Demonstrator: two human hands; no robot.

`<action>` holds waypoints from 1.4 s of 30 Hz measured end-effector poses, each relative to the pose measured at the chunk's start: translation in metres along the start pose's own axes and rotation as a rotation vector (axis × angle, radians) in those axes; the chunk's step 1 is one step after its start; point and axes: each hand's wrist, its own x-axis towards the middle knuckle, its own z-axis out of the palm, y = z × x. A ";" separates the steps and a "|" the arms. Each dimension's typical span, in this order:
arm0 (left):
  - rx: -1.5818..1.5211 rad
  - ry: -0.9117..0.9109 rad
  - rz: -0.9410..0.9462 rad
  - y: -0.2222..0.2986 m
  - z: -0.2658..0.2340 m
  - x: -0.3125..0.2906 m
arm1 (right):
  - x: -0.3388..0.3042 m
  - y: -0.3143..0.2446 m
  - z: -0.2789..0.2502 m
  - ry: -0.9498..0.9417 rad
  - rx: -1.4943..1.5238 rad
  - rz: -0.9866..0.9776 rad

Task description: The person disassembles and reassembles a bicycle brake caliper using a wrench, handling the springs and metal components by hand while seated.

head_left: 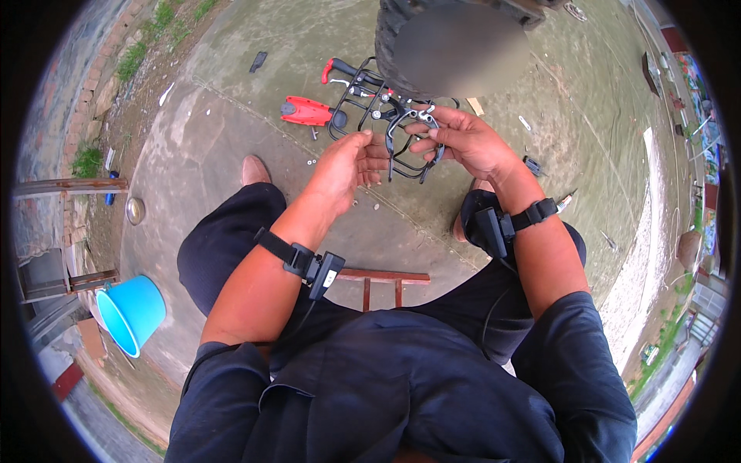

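My right hand [471, 145] pinches a black, curved, two-armed metal bracket [391, 136] with silver bolts near its top. My left hand [343, 168] is beside the bracket's left arm, thumb raised and fingers stretched toward it; I cannot tell whether the fingertips touch. Behind and below lies a black tubular metal frame [337, 123] on the ground, partly hidden by the bracket and my fingers. Next to that frame are a red plastic piece [303, 111] and a black grip with a red end [327, 71].
A dark, tyre-like rounded object [388, 58] stands at the far side, partly blurred out. Small parts and a black scrap [258, 62] lie on the concrete. Between my legs is a reddish-brown stool-like frame [386, 276]. A blue bucket [147, 309] is at left.
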 end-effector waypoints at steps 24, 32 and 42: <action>0.285 0.017 0.169 -0.004 0.015 -0.006 | 0.003 0.004 0.000 0.059 0.072 0.095; 0.297 0.017 0.175 -0.005 0.013 -0.003 | -0.002 0.005 -0.003 0.057 -0.040 0.179; 0.317 0.098 0.187 -0.009 0.013 0.004 | -0.005 0.006 0.001 0.002 -0.207 0.157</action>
